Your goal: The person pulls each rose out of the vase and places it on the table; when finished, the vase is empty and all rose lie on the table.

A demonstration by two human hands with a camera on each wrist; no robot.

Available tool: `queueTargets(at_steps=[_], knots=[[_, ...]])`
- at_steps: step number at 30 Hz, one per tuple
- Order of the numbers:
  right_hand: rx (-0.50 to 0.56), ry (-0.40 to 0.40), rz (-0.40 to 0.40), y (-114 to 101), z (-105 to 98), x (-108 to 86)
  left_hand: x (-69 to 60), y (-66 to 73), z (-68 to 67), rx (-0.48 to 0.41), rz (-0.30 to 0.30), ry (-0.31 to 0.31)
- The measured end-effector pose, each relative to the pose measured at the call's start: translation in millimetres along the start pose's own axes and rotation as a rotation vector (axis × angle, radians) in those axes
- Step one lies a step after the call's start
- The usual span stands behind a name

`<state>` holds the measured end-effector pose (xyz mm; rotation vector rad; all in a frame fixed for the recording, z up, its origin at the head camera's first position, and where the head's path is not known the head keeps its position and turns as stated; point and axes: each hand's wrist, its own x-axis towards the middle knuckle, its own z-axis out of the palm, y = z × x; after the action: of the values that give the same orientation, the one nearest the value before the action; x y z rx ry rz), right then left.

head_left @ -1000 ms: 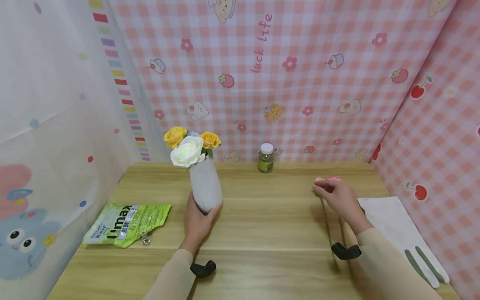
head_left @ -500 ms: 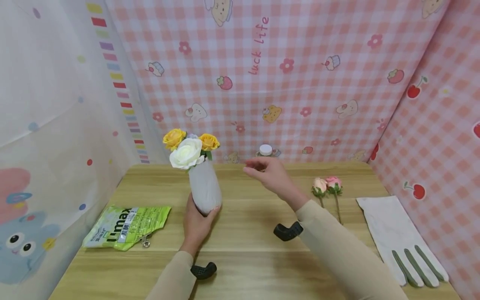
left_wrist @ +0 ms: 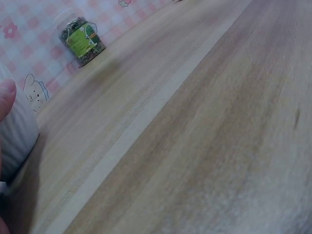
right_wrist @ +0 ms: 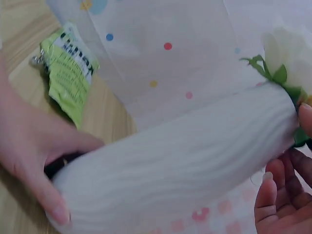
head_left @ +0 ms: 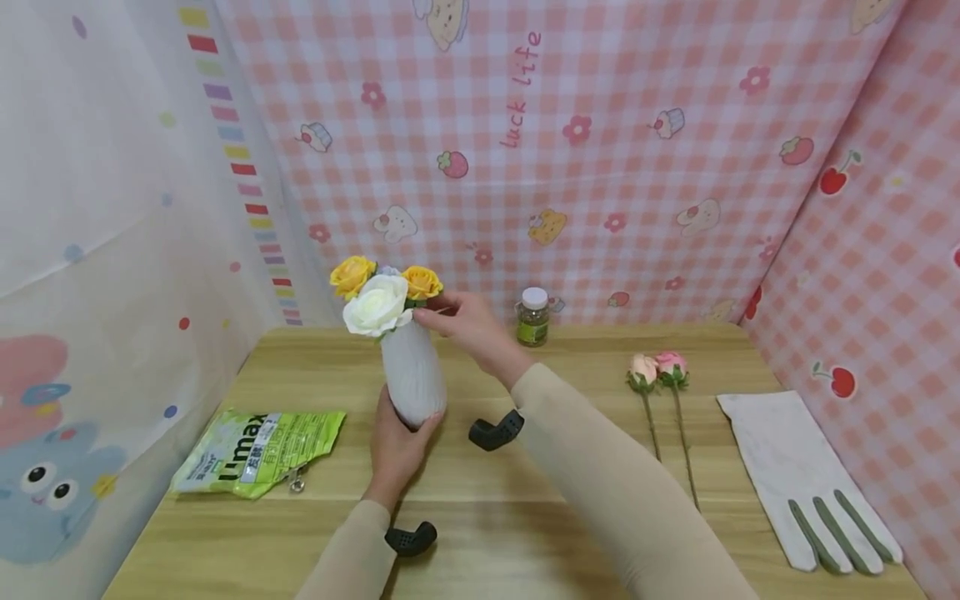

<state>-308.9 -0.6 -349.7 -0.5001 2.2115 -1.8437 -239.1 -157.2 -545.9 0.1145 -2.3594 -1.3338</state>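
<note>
My left hand (head_left: 399,450) grips a ribbed white vase (head_left: 412,371) low on its body, tilting it to the left above the table. A white rose (head_left: 377,306), a yellow rose (head_left: 352,276) and another yellow rose (head_left: 422,282) stand in its mouth, with a pale bluish flower partly hidden behind. My right hand (head_left: 480,329) is at the vase's rim, fingers bent, pinching the right yellow rose just under its bloom. In the right wrist view, green leaves (right_wrist: 301,137) show between its fingers, which the frame edge partly cuts off.
A peach rose (head_left: 643,371) and a pink rose (head_left: 672,367) lie on the table to the right. Beyond them is a white and green glove (head_left: 795,467). A lidded jar (head_left: 533,318) stands at the back; a green bag (head_left: 255,450) with a clip (head_left: 297,481) lies left.
My right hand has left the two roses on the right and crossed leftward to the flowers in the vase. My left hand keeps its grip on the vase in the same place.
</note>
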Motion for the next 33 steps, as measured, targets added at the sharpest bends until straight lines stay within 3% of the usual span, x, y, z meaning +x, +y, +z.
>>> queueTargets(at_steps=[5, 17, 26, 33], knots=[[0.037, 0.019, 0.052, -7, 9, 3.7, 0.2, -0.1, -0.2, -0.003, 0.001, -0.014], [0.155, 0.036, -0.006, -15, 16, -0.3, 0.0, -0.8, -0.8, -0.001, -0.016, -0.004], [0.144, 0.067, -0.084, -29, 14, -2.0, -2.7, 0.6, -1.8, 0.008, -0.003, -0.005], [0.142, 0.095, -0.201, -40, 12, -4.5, -2.4, 1.5, -2.6, -0.021, -0.009, -0.019]])
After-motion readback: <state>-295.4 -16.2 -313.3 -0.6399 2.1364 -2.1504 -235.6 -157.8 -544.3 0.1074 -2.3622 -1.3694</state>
